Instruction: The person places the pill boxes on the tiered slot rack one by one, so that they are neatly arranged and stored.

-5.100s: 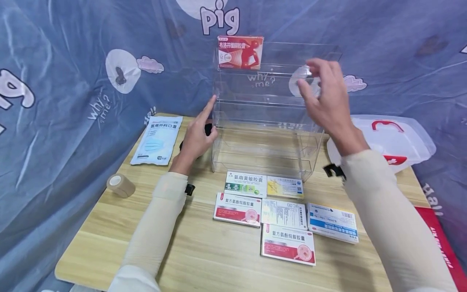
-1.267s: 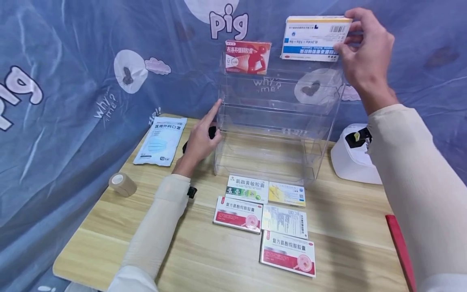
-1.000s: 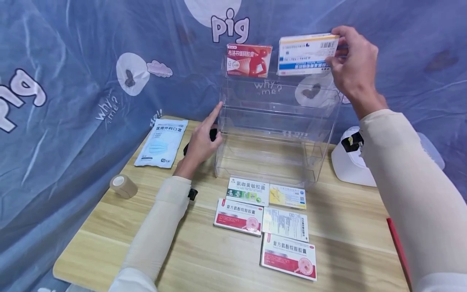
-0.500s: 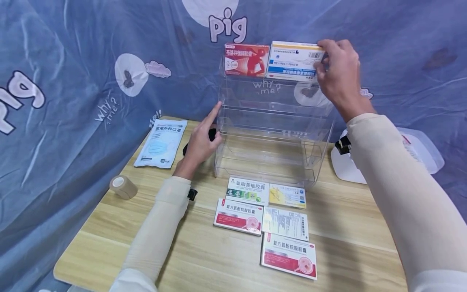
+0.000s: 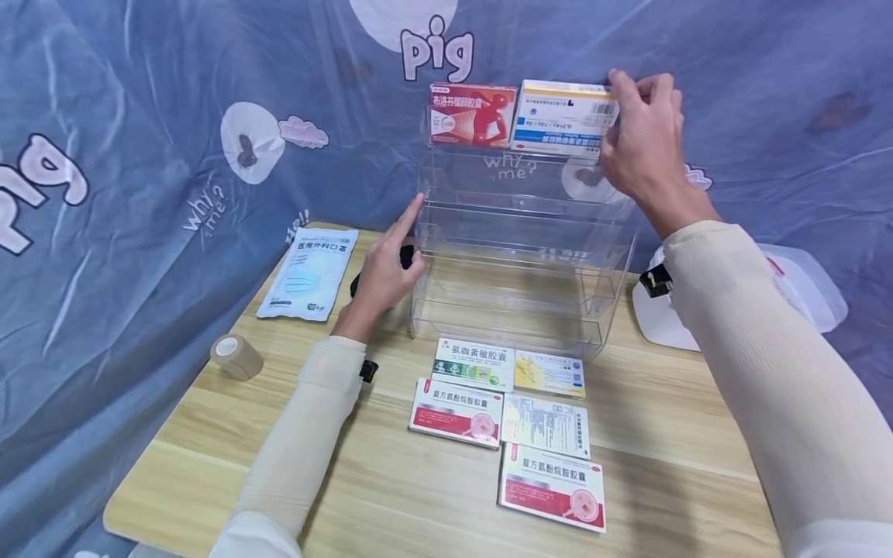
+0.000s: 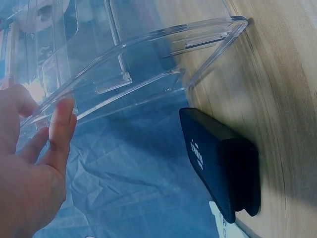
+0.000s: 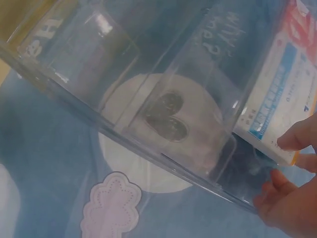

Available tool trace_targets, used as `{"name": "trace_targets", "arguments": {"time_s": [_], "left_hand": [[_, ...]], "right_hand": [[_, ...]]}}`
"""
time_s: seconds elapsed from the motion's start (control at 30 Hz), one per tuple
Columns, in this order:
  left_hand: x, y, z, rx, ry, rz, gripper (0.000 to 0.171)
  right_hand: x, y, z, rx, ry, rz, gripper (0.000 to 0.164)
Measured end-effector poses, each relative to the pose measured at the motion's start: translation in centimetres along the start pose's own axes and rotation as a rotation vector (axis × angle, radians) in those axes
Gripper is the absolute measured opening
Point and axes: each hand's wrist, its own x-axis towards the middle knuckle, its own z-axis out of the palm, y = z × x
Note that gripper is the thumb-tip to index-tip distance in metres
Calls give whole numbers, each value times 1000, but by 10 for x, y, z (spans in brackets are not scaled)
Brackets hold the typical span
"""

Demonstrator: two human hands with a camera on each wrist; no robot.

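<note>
In the head view my right hand [image 5: 645, 143] is at the right end of a white-and-blue medicine box [image 5: 563, 116], thumb at its front and index finger raised by its top corner. The right wrist view shows fingers about the end of that box [image 7: 282, 94]. It stands on the top tier of a clear acrylic display rack [image 5: 519, 213], beside a red medicine box [image 5: 473, 115]. My left hand [image 5: 384, 267] rests against the rack's left side, index finger straight. In the left wrist view its fingertips [image 6: 63, 106] touch the clear side panel.
Several medicine boxes lie flat before the rack, among them a green-and-white box [image 5: 474, 363] and a red-and-white box [image 5: 553, 488]. A mask packet [image 5: 307, 273] and tan bandage roll [image 5: 237, 358] lie left. A black case [image 6: 218, 158] is beside the rack; a white bin [image 5: 663, 322] stands right.
The white-and-blue box has gone from the table up to the top tier, beside the red box, carried by my right hand. The index finger has since straightened. My left hand has stayed at the rack.
</note>
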Motion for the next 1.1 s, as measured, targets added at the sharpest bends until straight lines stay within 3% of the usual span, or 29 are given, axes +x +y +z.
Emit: {"name": "trace_targets", "arguments": {"time_s": [0.1, 0.27, 0.6, 0.7, 0.83, 0.93, 1.1], "left_hand": [[0, 0, 0, 4, -1, 1, 89], [-2, -2, 0, 7, 4, -7, 89], [0, 0, 0, -13, -4, -10, 90], [1, 0, 1, -14, -2, -11, 91], [1, -1, 1, -17, -2, -6, 90], [1, 0, 0, -19, 1, 0, 89], [0, 0, 0, -14, 1, -2, 88]], "right_hand": [[-5, -1, -4, 28, 13, -15, 78], [-29, 0, -9, 74, 87, -78, 67], [-129, 21, -30, 116, 69, -191, 54], [-163, 40, -32, 100, -7, -173, 53], [-208, 73, -24, 95, -168, -132, 54], [-242, 96, -15, 134, -297, -100, 54], [-297, 120, -4, 196, -435, -18, 53]]}}
